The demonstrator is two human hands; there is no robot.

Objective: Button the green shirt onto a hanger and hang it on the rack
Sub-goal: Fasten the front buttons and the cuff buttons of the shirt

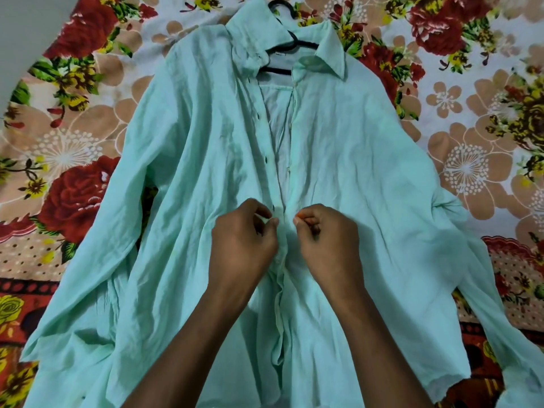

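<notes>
A floral bedsheet (73,178) fills the left of the frame, and on it the green shirt (182,201) is spread flat, collar toward the top and hem toward the bottom. At lower centre the left hand (244,245) is seen with its fingers curled, thumb and forefinger pinched on the buttonhole edge of the left front panel. Just beside it, the right hand (326,245) is likewise closed in a pinch on the opposite edge, presumably around a button, though the button itself is hidden by the fingertips. At top centre a black hanger (290,44) is seen inside the collar, its hook lying on the sheet above.

The hanger step is judged done. Below the hands the front edges lie closed, so the lower buttons appear fastened; above them the placket gapes open up to the collar, so several buttons are left. No rack is seen, and hanging is not yet begun.
</notes>
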